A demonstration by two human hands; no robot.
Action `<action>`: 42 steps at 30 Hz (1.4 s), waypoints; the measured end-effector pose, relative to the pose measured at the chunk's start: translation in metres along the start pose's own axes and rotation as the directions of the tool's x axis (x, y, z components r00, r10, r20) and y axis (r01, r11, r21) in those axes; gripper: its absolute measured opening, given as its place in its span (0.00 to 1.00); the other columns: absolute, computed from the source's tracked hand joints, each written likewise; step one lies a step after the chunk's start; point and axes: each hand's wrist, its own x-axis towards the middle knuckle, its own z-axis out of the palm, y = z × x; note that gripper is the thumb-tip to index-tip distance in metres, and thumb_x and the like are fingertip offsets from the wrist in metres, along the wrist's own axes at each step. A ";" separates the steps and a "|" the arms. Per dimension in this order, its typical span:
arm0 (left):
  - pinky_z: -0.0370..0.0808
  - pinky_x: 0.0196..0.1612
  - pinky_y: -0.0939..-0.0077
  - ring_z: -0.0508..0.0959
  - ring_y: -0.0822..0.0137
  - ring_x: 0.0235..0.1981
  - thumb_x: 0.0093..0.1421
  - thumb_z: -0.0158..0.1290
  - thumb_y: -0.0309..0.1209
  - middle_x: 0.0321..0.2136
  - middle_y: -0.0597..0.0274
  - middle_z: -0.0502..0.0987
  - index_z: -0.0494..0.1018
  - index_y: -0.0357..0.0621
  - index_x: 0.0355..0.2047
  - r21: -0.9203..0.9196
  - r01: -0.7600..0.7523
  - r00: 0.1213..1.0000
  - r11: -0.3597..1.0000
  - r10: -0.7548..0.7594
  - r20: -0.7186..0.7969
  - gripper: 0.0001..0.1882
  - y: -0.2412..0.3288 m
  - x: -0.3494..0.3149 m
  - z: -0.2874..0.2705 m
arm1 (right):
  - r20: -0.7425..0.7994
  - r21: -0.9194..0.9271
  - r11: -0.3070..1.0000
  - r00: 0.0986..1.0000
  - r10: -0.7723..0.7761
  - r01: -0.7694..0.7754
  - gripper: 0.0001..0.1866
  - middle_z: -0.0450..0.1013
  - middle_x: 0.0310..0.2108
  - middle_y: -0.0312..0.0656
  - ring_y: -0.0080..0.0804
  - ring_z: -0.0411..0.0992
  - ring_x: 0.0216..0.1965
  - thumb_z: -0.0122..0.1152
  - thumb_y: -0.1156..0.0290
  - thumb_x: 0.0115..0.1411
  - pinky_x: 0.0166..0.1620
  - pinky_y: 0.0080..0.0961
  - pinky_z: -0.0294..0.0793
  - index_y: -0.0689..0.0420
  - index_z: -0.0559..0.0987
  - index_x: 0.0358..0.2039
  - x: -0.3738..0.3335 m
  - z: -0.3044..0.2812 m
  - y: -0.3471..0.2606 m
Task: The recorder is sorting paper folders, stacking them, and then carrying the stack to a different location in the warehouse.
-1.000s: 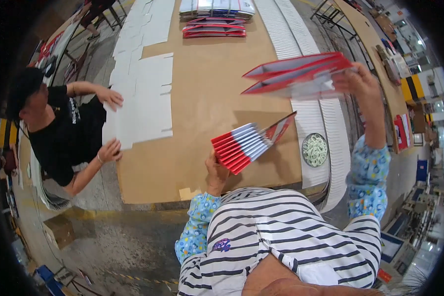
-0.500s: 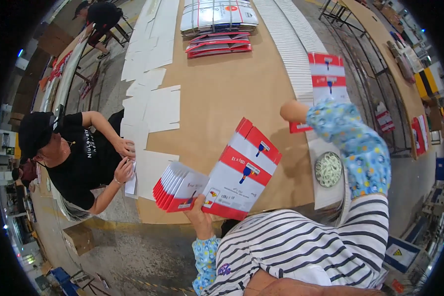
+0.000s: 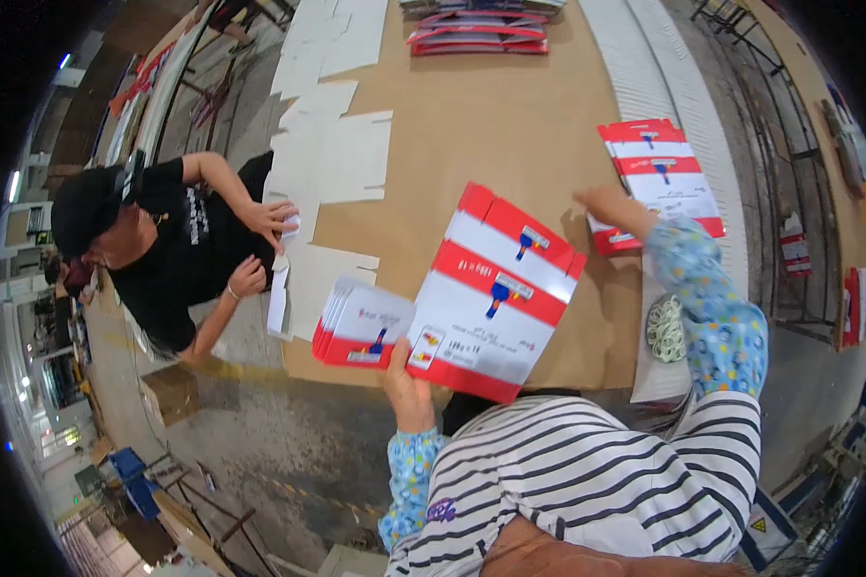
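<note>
While my left hand [image 3: 409, 385] fingers clamp the red-and-white flat carton [image 3: 496, 293] at 6 o'clock | right hand [image 3: 601, 204] fingers rest on the carton stack [image 3: 664, 173] at 2 o'clock, grip unclear | brown desk [image 3: 471, 125].

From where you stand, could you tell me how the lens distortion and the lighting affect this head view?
Head view: strong fisheye, the brown table edges bow toward a black rim; light is even and soft, without hard shadows; the red and white flat cartons in the left hand read sharp; the right hand on the carton stack is slightly soft; background shelving at the rim is squeezed and unclear.
</note>
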 end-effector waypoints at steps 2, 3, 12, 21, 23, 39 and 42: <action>0.71 0.56 0.60 0.73 0.59 0.51 0.58 0.53 0.19 0.53 0.53 0.70 0.62 0.38 0.58 0.010 -0.015 0.999 1.000 0.015 -0.036 0.27 -0.006 0.009 -0.008 | 0.043 0.165 0.964 0.978 0.204 -0.209 0.14 0.76 0.35 0.51 0.51 0.75 0.36 0.55 0.71 0.58 0.37 0.43 0.75 0.54 0.74 0.46 -0.025 -0.064 -0.050; 0.71 0.56 0.60 0.73 0.59 0.52 0.58 0.54 0.19 0.53 0.53 0.70 0.62 0.38 0.58 -0.005 -0.011 1.000 1.000 0.011 -0.010 0.27 -0.013 0.017 -0.022 | -0.300 0.365 0.927 0.932 0.203 -0.084 0.15 0.76 0.36 0.52 0.51 0.75 0.36 0.56 0.72 0.57 0.37 0.42 0.75 0.55 0.74 0.46 -0.044 -0.074 -0.076; 0.71 0.55 0.60 0.72 0.62 0.53 0.67 0.46 0.36 0.52 0.55 0.70 0.60 0.39 0.59 -0.065 0.269 0.929 0.961 -0.241 0.281 0.23 -0.107 0.024 -0.044 | -0.460 0.436 0.868 0.888 -0.012 0.238 0.31 0.64 0.55 0.49 0.53 0.60 0.57 0.70 0.62 0.45 0.58 0.51 0.58 0.56 0.72 0.50 -0.122 0.010 -0.281; 0.79 0.43 0.62 0.76 0.59 0.45 0.58 0.58 0.27 0.46 0.56 0.73 0.65 0.42 0.53 -0.228 0.221 0.957 0.948 -0.256 -0.136 0.23 -0.181 0.051 -0.073 | -0.215 0.163 0.973 0.968 -0.125 0.162 0.42 0.56 0.62 0.48 0.53 0.51 0.64 0.70 0.54 0.45 0.61 0.60 0.50 0.46 0.64 0.60 -0.109 0.112 -0.286; 0.79 0.42 0.62 0.77 0.59 0.45 0.57 0.59 0.27 0.46 0.56 0.73 0.65 0.42 0.53 -0.215 0.199 0.949 0.956 -0.242 -0.200 0.24 -0.180 0.047 -0.067 | -0.290 0.132 0.977 0.949 -0.124 0.168 0.40 0.56 0.61 0.48 0.53 0.51 0.63 0.69 0.54 0.46 0.61 0.61 0.49 0.46 0.64 0.60 -0.106 0.132 -0.288; 0.77 0.44 0.67 0.76 0.62 0.45 0.60 0.56 0.29 0.47 0.56 0.72 0.63 0.39 0.54 -0.141 0.159 0.947 0.977 -0.191 -0.258 0.23 -0.176 0.010 -0.074 | -0.267 0.132 0.957 0.939 -0.217 0.259 0.41 0.56 0.61 0.46 0.52 0.51 0.63 0.69 0.57 0.46 0.60 0.61 0.50 0.44 0.63 0.60 -0.118 0.142 -0.278; 0.74 0.46 0.70 0.75 0.65 0.45 0.60 0.55 0.27 0.49 0.57 0.71 0.64 0.36 0.52 -0.122 0.168 0.959 0.978 -0.190 -0.210 0.21 -0.162 -0.008 -0.089 | -0.241 0.107 0.959 0.943 -0.232 0.263 0.40 0.56 0.61 0.46 0.52 0.51 0.63 0.68 0.57 0.46 0.60 0.62 0.50 0.44 0.63 0.60 -0.118 0.133 -0.277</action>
